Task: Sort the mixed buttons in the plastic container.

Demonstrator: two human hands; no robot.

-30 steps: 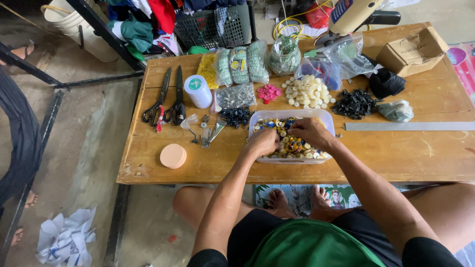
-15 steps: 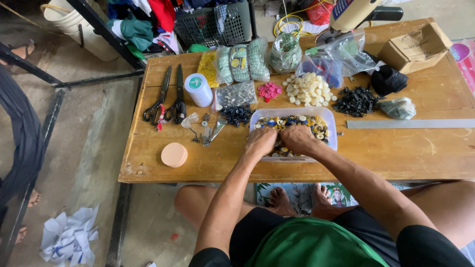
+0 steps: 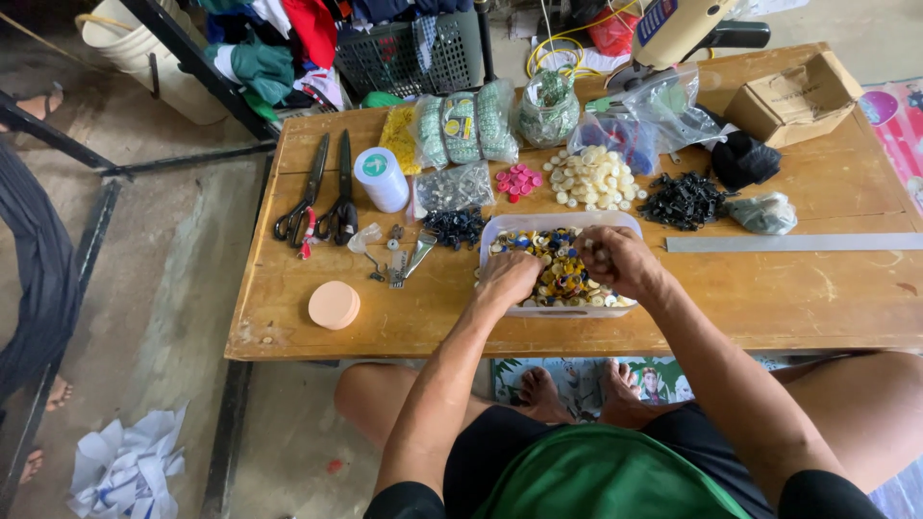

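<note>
A clear plastic tray [image 3: 538, 223] full of mixed coloured buttons [image 3: 561, 270] sits on the wooden table [image 3: 827, 298] in front of me. My left hand [image 3: 509, 277] rests palm down in the buttons at the tray's left side, fingers curled into the pile. Over the right half of the tray, my right hand [image 3: 617, 258] is lifted a little, fingers pinched around a few small buttons. Sorted heaps lie behind the tray: cream buttons [image 3: 594, 177], pink buttons [image 3: 519, 181], black buttons [image 3: 685, 200] and dark blue buttons [image 3: 455, 227].
Two pairs of scissors [image 3: 317, 192], a white thread spool [image 3: 381, 179], a round peach lid [image 3: 334, 305], tweezers [image 3: 413, 259], bagged buttons [image 3: 461, 125], a metal ruler [image 3: 793, 242] and a cardboard box [image 3: 793, 96] lie on the table. A basket of clothes stands behind. Crumpled paper [image 3: 130, 466] lies on the floor.
My right hand has lifted and closed around a few buttons over the tray's right side. My left hand has stayed in the buttons at the left.
</note>
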